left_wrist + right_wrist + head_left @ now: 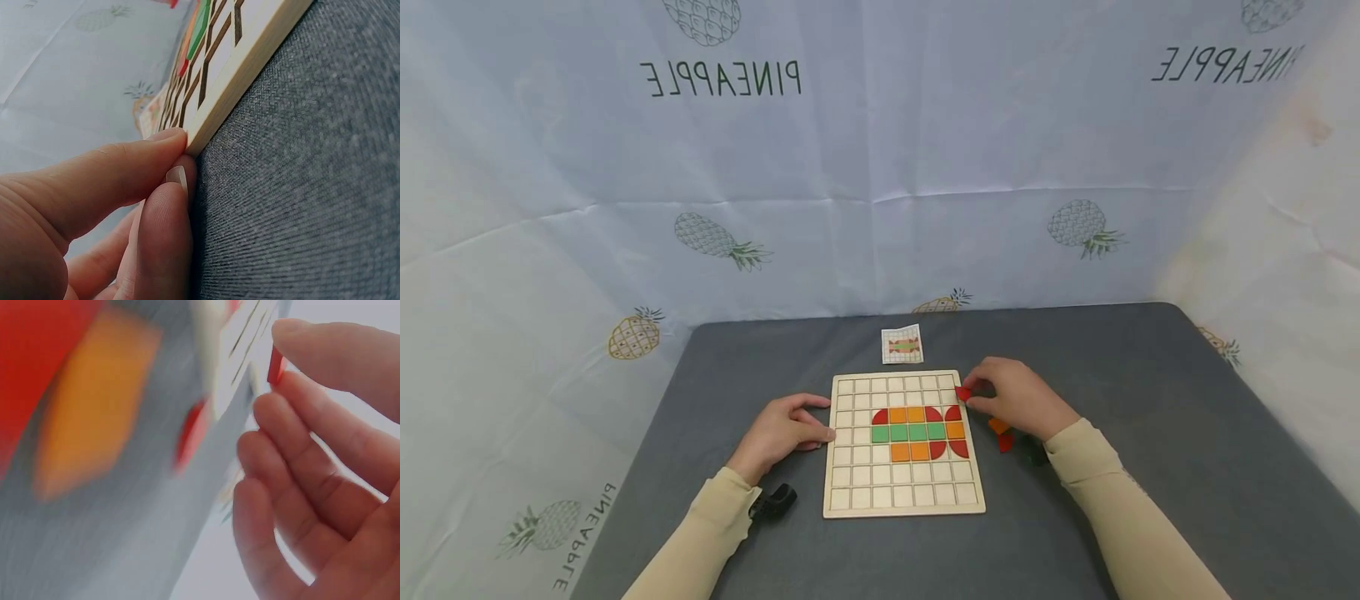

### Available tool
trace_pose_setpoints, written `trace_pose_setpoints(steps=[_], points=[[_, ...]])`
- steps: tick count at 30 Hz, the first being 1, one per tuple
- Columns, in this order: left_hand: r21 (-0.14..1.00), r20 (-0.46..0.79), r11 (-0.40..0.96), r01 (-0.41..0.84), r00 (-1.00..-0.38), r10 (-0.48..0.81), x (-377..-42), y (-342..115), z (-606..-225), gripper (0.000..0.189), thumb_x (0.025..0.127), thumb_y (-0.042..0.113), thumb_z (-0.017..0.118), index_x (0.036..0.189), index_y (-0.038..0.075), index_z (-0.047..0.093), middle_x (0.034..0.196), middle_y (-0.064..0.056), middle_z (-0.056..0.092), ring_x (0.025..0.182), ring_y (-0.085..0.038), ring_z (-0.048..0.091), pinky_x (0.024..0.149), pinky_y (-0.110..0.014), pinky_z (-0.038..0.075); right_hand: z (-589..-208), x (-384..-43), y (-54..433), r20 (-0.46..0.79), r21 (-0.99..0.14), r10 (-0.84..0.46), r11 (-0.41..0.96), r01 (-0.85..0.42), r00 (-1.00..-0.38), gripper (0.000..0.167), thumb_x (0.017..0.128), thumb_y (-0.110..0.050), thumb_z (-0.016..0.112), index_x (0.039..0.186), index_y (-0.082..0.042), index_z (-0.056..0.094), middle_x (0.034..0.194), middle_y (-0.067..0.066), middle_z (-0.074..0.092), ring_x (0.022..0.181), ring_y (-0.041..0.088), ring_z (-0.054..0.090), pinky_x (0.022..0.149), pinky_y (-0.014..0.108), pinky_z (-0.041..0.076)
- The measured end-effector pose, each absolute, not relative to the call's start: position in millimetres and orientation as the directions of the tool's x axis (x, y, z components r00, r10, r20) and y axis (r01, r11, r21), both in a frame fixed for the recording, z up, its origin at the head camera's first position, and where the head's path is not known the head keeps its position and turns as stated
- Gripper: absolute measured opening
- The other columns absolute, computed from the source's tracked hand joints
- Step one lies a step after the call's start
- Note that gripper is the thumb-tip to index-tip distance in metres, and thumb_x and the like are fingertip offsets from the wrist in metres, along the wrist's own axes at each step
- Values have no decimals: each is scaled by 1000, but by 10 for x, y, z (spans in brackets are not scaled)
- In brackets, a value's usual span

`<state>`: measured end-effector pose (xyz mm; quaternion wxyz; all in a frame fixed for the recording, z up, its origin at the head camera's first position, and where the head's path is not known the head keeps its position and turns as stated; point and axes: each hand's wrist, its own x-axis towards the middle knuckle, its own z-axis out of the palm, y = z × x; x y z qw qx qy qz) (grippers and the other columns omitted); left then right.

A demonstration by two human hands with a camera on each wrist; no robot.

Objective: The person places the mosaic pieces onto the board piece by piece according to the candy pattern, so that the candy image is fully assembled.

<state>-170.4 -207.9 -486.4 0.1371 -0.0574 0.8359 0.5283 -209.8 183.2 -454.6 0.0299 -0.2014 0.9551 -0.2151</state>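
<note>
A pale wooden grid board [861, 477] lies flat on the table. Across its middle are green square tiles [898, 432], orange square tiles [910, 452] and red quarter-round tiles [959, 449]. At the board's left edge my left hand [781, 433] holds on, thumb tip at the rim and curled fingers against the side in the left wrist view. My right hand [1018, 398], at the upper right edge, pinches a red tile [275, 365] between thumb and index finger. The other fingers curve loosely below; most of that tile is hidden by the fingertips.
Loose orange [998, 426] and red [1005, 443] tiles lie right of the board, by my right wrist. Behind the board stands a small printed pattern card [902, 345]. Black wrist gear [775, 502] shows under my left sleeve. A pineapple-print cloth [865, 250] hangs behind the grey table.
</note>
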Motion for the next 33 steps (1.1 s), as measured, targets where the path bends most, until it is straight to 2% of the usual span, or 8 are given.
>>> trace_pose_setpoints(steps=[8, 13, 21, 28, 33], points=[[869, -277, 442, -222, -959, 63, -1748, -2076, -4850, 58, 83, 20, 96, 136, 17, 73, 89, -5, 80, 78, -18, 74, 78, -33, 66, -4431, -1864, 1145, 64, -459, -485, 762, -457, -872, 18, 92, -24, 89, 108, -17, 82, 101, -5, 74, 93, 12, 67, 85, 34, 62], [869, -283, 441, -227, -957, 65, -1765, -2057, -4829, 57, 83, 20, 95, 136, 17, 73, 90, -5, 80, 79, -18, 75, 78, -33, 66, -4480, -1735, 900, 90, -432, -557, 725, -537, -825, 15, 91, -24, 89, 103, -19, 82, 97, -8, 72, 87, 9, 62, 79, 28, 58], [868, -289, 437, -236, -955, 59, -1745, -2057, -4828, 57, 83, 19, 95, 136, 17, 73, 90, -5, 80, 81, -17, 77, 78, -33, 67, -4567, -1617, 746, 97, -378, -612, 707, -598, -785, 9, 92, -27, 88, 93, -21, 81, 88, -8, 67, 78, 7, 53, 71, 24, 53], [864, -296, 439, -245, -954, 49, -1716, -2085, -4857, 56, 83, 19, 95, 135, 16, 73, 90, -4, 80, 77, -18, 74, 75, -32, 65, -4627, -1600, 682, 104, -370, -652, 675, -638, -751, 8, 95, -27, 86, 95, -20, 82, 88, -8, 67, 77, 7, 51, 70, 23, 49], [863, -301, 437, -255, -953, 38, -1709, -2082, -4858, 56, 83, 19, 96, 135, 16, 73, 91, -4, 81, 78, -17, 74, 75, -31, 65, -4642, -1598, 666, 98, -356, -648, 686, -635, -755, 7, 94, -26, 86, 96, -20, 82, 88, -8, 66, 77, 7, 50, 70, 23, 48]])
